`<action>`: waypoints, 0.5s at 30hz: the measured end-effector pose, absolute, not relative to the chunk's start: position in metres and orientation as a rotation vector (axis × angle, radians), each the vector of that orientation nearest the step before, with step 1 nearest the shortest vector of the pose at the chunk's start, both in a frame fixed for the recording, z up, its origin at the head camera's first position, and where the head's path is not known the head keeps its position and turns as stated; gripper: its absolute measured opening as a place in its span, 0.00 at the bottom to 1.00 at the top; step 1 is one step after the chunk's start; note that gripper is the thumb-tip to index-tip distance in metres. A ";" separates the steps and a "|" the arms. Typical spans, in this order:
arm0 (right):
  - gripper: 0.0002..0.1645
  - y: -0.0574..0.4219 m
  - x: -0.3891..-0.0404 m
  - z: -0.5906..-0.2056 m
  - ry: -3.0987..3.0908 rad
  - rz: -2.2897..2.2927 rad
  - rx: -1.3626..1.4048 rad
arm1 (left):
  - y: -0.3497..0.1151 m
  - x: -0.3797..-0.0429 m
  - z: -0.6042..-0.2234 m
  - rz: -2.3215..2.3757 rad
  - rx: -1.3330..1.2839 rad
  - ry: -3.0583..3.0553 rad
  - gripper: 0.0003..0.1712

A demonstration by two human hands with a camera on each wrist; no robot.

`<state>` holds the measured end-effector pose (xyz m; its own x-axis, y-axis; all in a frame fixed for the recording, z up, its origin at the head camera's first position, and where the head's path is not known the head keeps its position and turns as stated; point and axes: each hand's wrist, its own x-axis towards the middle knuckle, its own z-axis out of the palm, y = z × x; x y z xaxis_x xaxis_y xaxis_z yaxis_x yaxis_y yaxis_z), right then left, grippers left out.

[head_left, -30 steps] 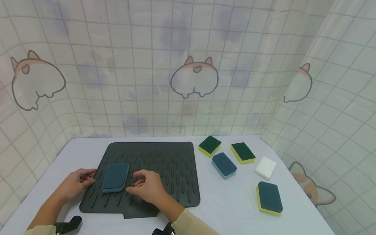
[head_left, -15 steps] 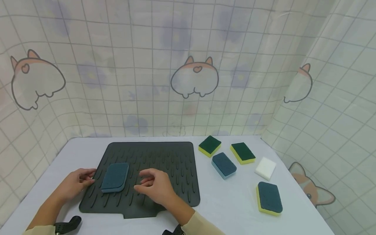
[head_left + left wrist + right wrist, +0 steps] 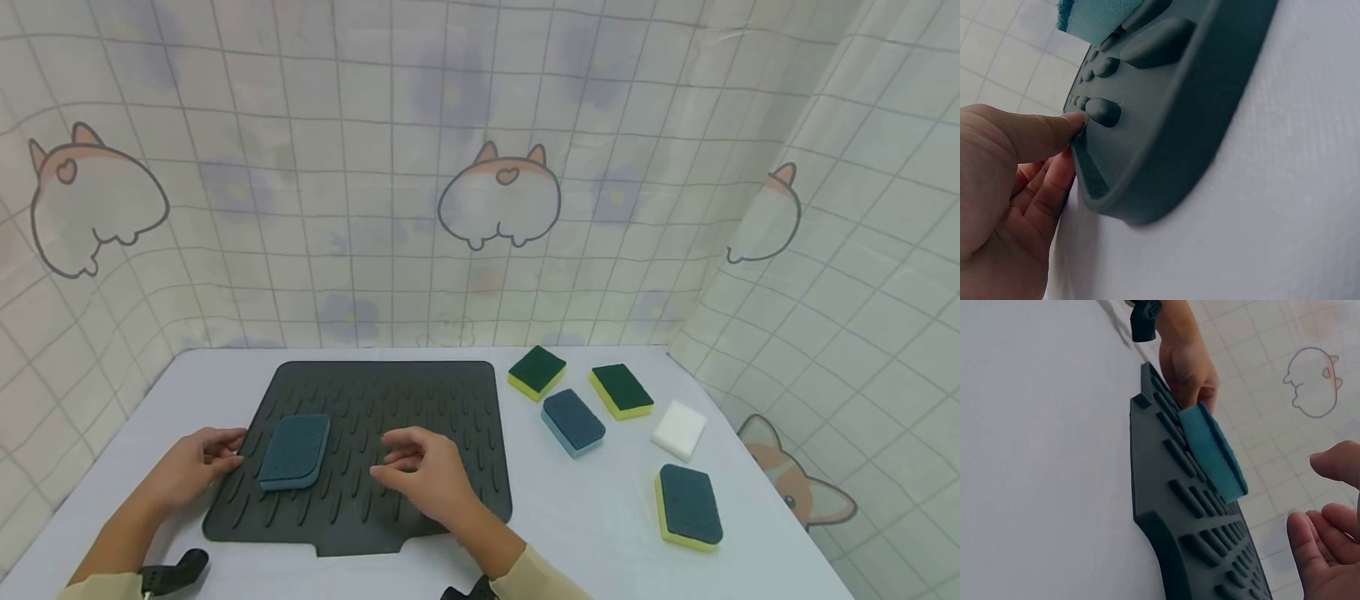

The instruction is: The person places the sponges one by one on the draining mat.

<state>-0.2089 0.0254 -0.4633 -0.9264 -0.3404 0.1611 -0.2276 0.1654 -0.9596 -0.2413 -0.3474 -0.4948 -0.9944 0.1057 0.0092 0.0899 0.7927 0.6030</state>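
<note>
A dark grey drying mat [image 3: 360, 521] with raised ridges lies on the white table. A blue sponge [image 3: 296, 450] rests on its left part, scouring side up. At the mat's left edge my left hand [image 3: 191, 471] pinches the rim; the left wrist view shows the thumb [image 3: 1041, 134] on top and the other fingers against the side and underneath, partly hidden. My right hand [image 3: 431, 475] hovers over the right half of the mat, holding nothing. In the right wrist view its fingers [image 3: 1304, 540] are loosely bent, with thumb and fingertips apart.
Right of the mat lie two green-and-yellow sponges [image 3: 537, 372] [image 3: 621, 390], a smaller blue sponge [image 3: 573, 421], a white sponge [image 3: 678, 429] and a larger blue-green and yellow sponge [image 3: 688, 504]. A patterned curtain [image 3: 360, 183] surrounds the table's back and sides.
My right hand has moved right, away from the blue sponge on the mat. The left hand, the mat and the sponges have stayed where they were.
</note>
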 end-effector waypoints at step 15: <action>0.21 0.048 -0.211 -0.468 2.348 -1.890 -0.526 | -0.348 -0.242 -0.495 0.975 0.131 2.956 0.29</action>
<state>-0.2106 0.0483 -0.4678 -0.9376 -0.3138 0.1496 -0.2132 0.1792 -0.9604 -0.2424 -0.3478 -0.4950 -0.9961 0.0878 0.0017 0.0716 0.8008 0.5947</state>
